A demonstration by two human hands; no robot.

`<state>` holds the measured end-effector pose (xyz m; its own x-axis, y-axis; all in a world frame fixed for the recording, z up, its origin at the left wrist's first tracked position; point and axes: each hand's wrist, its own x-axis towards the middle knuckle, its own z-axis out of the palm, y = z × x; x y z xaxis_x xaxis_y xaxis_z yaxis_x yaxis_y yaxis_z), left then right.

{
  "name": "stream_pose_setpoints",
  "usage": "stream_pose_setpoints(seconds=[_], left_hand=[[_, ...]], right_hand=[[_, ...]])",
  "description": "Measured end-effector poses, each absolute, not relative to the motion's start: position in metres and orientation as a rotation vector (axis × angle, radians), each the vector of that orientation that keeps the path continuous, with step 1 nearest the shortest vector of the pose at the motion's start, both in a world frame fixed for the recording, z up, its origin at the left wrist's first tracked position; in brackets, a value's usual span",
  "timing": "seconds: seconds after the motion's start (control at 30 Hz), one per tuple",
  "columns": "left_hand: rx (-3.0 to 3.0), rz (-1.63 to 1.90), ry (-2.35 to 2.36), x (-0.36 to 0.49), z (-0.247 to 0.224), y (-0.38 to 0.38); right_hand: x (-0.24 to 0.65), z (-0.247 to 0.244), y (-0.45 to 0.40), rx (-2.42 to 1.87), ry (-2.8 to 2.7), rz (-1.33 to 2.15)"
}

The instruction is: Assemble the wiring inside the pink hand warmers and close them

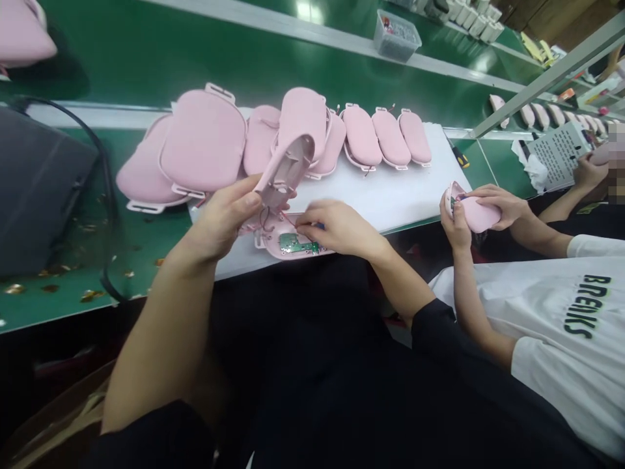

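Pinching upper pink shell half [286,170], tilted open, in left hand [221,218]. Bunching right hand [340,228] over green circuit board [291,243], just below fingertips in lower shell half [274,238]; too blurred to say if pinching red wire [288,219]. Could tear it loose by pulling halves apart.

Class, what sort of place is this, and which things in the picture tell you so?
Probably a factory assembly line: the left hand holds a pink shell near a green circuit board, similar pink cases lie close together, and a co-worker handles another case.
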<state>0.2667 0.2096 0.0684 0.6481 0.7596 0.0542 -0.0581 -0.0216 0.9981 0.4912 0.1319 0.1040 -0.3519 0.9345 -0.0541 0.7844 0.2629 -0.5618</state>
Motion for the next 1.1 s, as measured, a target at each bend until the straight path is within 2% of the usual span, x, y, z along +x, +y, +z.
stream_pose_setpoints(seconds=[0.27,0.77,1.1], left_hand=[[1.668,0.718,0.588,0.275,0.087,0.206],[1.668,0.703,0.608,0.279,0.097,0.199],[1.683,0.727,0.541,0.278,0.092,0.198]], right_hand=[[0.483,0.118,0.147,-1.542,-2.190,1.007],[0.487,0.095,0.139,-1.421,-2.284,0.744],[0.486,0.089,0.129,-1.554,-2.288,0.648]])
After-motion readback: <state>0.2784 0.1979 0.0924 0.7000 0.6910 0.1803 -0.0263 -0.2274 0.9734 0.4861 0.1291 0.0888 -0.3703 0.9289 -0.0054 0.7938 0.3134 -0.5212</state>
